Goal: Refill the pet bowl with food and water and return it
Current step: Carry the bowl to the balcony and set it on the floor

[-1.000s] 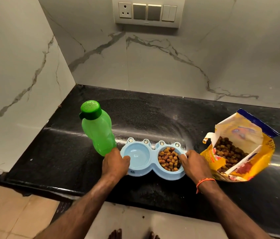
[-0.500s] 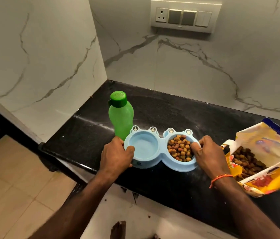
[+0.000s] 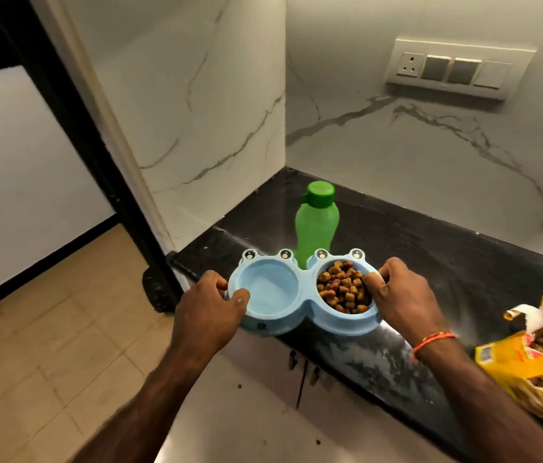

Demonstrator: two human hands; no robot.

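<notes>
At the counter (image 3: 447, 262) front edge, both hands are gripping the blue pet bowl (image 3: 303, 315): left hand (image 3: 208, 310) curling over the water side, right hand (image 3: 400, 295) over the kibble (image 3: 343, 290) side (thumbs inside rims). Green bottle (image 3: 317, 225) is standing just behind.

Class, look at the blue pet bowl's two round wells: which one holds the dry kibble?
The well by the right hand holds brown kibble; the one by the left hand holds none, only pale blue.
</notes>
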